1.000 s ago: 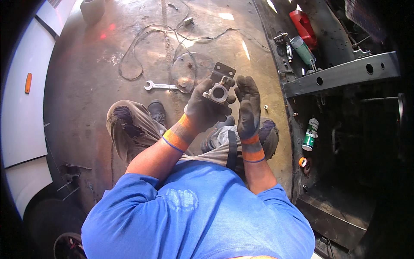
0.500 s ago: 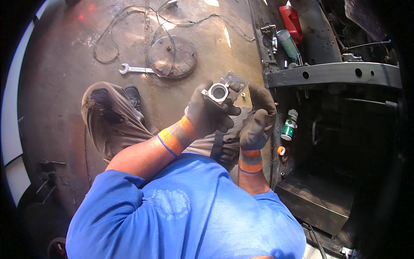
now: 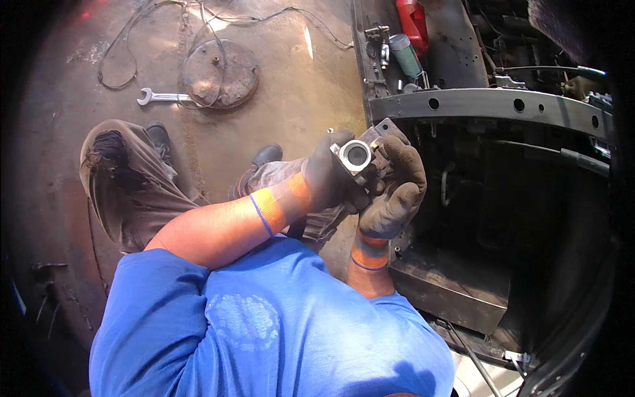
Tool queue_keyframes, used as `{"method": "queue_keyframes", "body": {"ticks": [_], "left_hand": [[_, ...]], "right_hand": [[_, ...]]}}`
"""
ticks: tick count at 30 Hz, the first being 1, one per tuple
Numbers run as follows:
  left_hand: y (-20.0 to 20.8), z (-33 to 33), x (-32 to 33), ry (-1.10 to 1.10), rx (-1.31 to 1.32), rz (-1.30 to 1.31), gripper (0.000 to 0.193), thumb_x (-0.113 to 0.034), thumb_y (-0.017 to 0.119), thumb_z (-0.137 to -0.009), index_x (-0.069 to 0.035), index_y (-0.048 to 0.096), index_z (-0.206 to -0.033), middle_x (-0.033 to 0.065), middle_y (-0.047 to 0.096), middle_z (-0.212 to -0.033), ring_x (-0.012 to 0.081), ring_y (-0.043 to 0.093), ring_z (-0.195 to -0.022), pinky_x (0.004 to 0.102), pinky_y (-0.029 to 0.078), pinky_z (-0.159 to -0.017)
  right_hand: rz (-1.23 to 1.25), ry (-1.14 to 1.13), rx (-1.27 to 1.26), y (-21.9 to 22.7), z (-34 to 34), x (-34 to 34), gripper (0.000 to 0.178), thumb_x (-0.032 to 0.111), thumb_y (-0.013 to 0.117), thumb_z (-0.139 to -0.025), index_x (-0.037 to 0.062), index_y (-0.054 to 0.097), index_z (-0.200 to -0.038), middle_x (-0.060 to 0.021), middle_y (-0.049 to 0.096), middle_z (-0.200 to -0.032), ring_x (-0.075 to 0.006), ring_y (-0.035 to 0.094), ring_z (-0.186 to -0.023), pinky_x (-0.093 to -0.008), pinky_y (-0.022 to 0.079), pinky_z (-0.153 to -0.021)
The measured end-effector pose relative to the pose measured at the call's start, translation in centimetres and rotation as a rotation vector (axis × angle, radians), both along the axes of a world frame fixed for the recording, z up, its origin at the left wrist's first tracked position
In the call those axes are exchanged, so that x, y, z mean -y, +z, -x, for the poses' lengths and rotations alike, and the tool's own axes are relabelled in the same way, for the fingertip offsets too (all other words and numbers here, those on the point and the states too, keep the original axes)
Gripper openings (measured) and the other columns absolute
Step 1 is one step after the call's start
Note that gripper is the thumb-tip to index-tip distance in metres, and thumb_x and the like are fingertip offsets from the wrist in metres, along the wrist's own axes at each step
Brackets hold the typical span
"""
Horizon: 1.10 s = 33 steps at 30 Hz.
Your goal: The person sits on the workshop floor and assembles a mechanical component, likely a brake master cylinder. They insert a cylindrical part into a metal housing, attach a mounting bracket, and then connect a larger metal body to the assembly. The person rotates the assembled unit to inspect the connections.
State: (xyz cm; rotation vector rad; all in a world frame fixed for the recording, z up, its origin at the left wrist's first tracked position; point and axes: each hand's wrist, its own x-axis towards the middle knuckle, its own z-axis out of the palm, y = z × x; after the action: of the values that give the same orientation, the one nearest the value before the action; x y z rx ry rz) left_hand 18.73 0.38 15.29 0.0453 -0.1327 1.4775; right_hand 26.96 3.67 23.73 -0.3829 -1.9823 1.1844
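Both hands wear dark grey gloves with orange cuffs. My left hand (image 3: 329, 178) grips a small metal housing (image 3: 359, 155) with a round bore facing up. My right hand (image 3: 397, 188) cups the same part from the right, its fingers curled around a flat plate at the part's far side. The part is held in front of my chest, just left of a dark open engine bay (image 3: 503, 218). My blue-shirted torso fills the lower part of the view.
A spanner (image 3: 159, 99) lies on the stained floor beside a round rusty disc (image 3: 219, 73) and loose wires. A perforated steel crossbar (image 3: 489, 102) spans the bay. A red container (image 3: 413, 20) and a green can (image 3: 405, 54) sit behind it. My bent knee (image 3: 116, 169) is at the left.
The view has swung right toward the engine bay. Both hands carried the metal part rightward and closer, with the right hand closing around its far side.
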Motion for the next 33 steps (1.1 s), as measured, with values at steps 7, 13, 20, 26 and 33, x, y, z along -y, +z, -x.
{"method": "queue_keyframes", "body": {"ticks": [7,13,20,26,33], "left_hand": [[2.6,0.3,-0.5,-0.132,0.133,-0.107,0.056,-0.055,0.043,-0.087,-0.005,0.066,-0.100,0.0138,0.068,-0.083,0.0265,0.061,-0.065,0.0372,0.048,-0.058],[2.3,-1.0,-1.3,-0.072,0.073,-0.099,0.057,-0.054,0.040,-0.090,-0.005,0.065,-0.099,0.0107,0.066,-0.078,0.0249,0.061,-0.070,0.0369,0.046,-0.056],[3.0,-1.6,-1.2,0.047,0.053,0.084,0.062,-0.060,0.031,-0.093,-0.008,0.064,-0.102,0.0072,0.065,-0.082,0.0236,0.060,-0.069,0.0341,0.048,-0.056],[1.9,-1.9,-1.0,0.012,-0.041,0.155,0.066,-0.063,0.027,-0.093,-0.009,0.062,-0.109,0.0090,0.065,-0.086,0.0224,0.060,-0.068,0.0335,0.047,-0.052],[2.0,-1.7,-0.3,0.017,-0.041,0.154,0.066,-0.063,0.029,-0.094,-0.010,0.058,-0.121,0.0098,0.065,-0.101,0.0208,0.061,-0.079,0.0329,0.049,-0.060]], "right_hand": [[-0.088,-0.097,0.022,1.4,-0.9,-0.4,0.088,0.073,0.052,-0.083,-0.0088,0.063,-0.113,-0.0166,0.064,-0.112,-0.0224,0.063,-0.101,-0.0329,0.051,-0.088],[-0.095,-0.188,-0.018,1.2,-1.5,-0.5,0.084,0.072,0.050,-0.085,-0.0063,0.063,-0.112,-0.0167,0.063,-0.113,-0.0239,0.061,-0.104,-0.0346,0.050,-0.090],[-0.064,-0.309,0.025,-0.3,-1.6,-1.4,0.075,0.064,0.036,-0.095,-0.0035,0.058,-0.119,-0.0142,0.059,-0.116,-0.0242,0.057,-0.111,-0.0396,0.042,-0.102],[-0.049,-0.262,0.104,-0.8,-1.9,-2.0,0.069,0.057,0.035,-0.098,-0.0041,0.052,-0.123,-0.0164,0.058,-0.119,-0.0249,0.056,-0.114,-0.0382,0.042,-0.102],[0.112,-0.151,0.117,-1.4,-2.3,-2.6,0.056,0.044,0.035,-0.101,-0.0002,0.042,-0.135,-0.0194,0.052,-0.133,-0.0285,0.051,-0.122,-0.0415,0.042,-0.106]]}}
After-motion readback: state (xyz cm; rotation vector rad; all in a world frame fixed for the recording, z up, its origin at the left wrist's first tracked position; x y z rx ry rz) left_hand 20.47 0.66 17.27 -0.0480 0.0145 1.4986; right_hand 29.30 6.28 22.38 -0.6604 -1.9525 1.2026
